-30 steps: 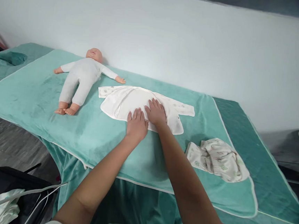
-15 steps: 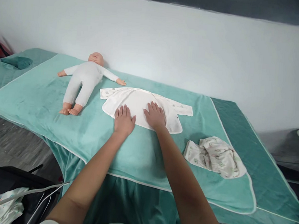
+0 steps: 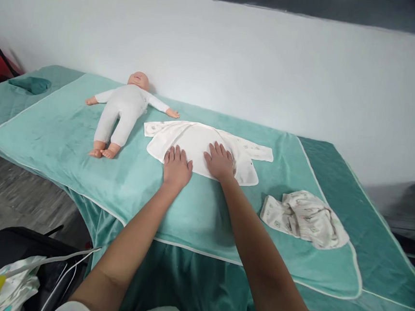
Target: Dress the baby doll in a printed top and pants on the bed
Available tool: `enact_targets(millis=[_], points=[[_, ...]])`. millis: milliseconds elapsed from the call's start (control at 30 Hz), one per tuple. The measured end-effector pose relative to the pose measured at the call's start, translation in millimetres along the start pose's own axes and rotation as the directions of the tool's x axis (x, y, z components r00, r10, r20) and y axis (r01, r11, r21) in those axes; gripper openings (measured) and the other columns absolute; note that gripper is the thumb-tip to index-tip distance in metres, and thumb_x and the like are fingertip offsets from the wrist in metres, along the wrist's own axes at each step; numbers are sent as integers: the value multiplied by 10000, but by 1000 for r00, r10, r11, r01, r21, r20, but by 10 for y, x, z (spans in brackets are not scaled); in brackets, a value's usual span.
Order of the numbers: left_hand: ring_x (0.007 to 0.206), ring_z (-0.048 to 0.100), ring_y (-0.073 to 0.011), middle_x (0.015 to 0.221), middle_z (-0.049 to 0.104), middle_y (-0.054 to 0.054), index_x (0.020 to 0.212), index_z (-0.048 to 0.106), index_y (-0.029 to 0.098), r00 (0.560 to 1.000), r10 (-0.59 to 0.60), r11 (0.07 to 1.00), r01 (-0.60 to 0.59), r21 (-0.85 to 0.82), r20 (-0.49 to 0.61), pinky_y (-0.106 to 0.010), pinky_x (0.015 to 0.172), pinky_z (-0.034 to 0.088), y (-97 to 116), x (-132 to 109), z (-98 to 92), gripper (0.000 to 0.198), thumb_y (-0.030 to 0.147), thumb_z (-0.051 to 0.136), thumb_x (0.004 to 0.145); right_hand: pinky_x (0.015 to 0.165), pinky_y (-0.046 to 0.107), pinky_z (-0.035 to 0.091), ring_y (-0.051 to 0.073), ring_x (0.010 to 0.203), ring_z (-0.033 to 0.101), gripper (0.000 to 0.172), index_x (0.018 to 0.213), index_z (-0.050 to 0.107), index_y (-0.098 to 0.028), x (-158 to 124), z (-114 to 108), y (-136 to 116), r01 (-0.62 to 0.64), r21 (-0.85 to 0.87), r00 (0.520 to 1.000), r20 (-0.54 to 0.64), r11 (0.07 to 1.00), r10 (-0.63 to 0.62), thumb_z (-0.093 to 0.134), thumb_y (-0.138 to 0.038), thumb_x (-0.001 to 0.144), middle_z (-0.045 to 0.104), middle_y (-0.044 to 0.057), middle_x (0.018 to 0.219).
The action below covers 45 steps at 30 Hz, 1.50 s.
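Left hand (image 3: 176, 166): flat, palm down, fingers straight and slightly fanned, pointing away from the body.
Right hand (image 3: 220, 161): flat, palm down, fingers a little spread, pointing away; set slightly farther forward than the left.
Spacing: side by side, close together, not touching.
Left forearm (image 3: 137, 236): bare, stretched forward, slanting from lower left up toward the middle.
Right forearm (image 3: 250, 246): bare, stretched forward, slanting from lower right up toward the middle.
Wrists: roughly straight, in line with the forearms.
Fingers overall: extended, none curled or pinching.
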<state>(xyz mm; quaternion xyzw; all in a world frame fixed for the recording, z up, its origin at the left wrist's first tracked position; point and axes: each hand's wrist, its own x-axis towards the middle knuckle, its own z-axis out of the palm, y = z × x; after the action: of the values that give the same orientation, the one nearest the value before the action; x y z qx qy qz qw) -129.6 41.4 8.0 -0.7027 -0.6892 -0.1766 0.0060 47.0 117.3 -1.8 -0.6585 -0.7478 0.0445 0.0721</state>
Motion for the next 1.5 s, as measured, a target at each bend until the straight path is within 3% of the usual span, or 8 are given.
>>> enact_targets(millis=[733,867,933,1000,1133,1267,1367,1500], points=[[1642,242,-340,1733,296,-191,1603,443,93,991,50,997,-44,-57,123,-540,1346,180,-37,-45,-120,626,418,346,1076,1317,588,189,315,1650,187,673,1670,325,-199,-198,-37,-131,-48,4,999,10,999,48,232,-518,1085,206,81,1777],[1650,236,-249,1738,318,-94,1590,474,186,897,266,924,-132,-360,353,-452,1352,216,-325,-15,-396,608,470,446,1053,1311,605,203,326,1648,193,670,1664,334,-192,-418,-46,-206,18,-2,999,32,1000,-18,232,-519,1087,229,92,1771],[1651,231,-202,1733,342,-56,1581,486,219,912,319,834,-141,-533,259,-398,1349,228,-630,32,-623,593,472,463,1046,1303,628,208,333,1647,196,676,1661,329,-178,-482,-46,-258,77,19,996,44,997,-78,230,-521,1087,227,107,1771],[1645,254,-217,1731,353,-64,1565,498,217,973,218,802,-134,-582,77,-428,1352,210,-1047,124,-865,585,461,473,1035,1293,648,220,342,1646,197,692,1659,319,-163,-425,-68,-351,125,78,992,20,989,-126,241,-536,1081,214,131,1771],[1668,156,-281,1760,287,-83,1604,420,204,990,-35,884,-32,-467,-136,-525,1352,125,-2070,388,-1186,698,538,516,999,1308,561,266,317,1631,255,747,1637,350,-140,158,-177,-775,233,297,971,-117,926,-207,237,-608,1066,282,168,1745],[1676,-2,-328,1805,55,-93,1678,257,210,973,-225,866,224,-447,51,-577,1340,60,-2851,551,-1152,910,608,599,935,1303,513,301,305,1580,367,810,1619,361,-124,1114,-162,-1500,332,451,943,-169,828,-286,203,-681,1053,384,179,1693],[1680,24,-297,1805,10,-101,1708,113,190,932,-293,776,363,-516,215,-529,1352,49,-3069,647,-1016,977,584,586,949,1303,569,258,357,1580,351,922,1599,358,-58,1821,38,-2068,378,429,925,-219,820,-312,168,-753,1024,414,233,1655],[1657,202,-302,1779,226,-69,1691,212,246,939,-281,657,337,-674,196,-534,1354,146,-3110,955,-893,912,551,633,942,1239,755,190,428,1561,356,935,1588,332,-77,2589,282,-2599,410,469,906,-305,782,-293,168,-791,1006,478,220,1601]])
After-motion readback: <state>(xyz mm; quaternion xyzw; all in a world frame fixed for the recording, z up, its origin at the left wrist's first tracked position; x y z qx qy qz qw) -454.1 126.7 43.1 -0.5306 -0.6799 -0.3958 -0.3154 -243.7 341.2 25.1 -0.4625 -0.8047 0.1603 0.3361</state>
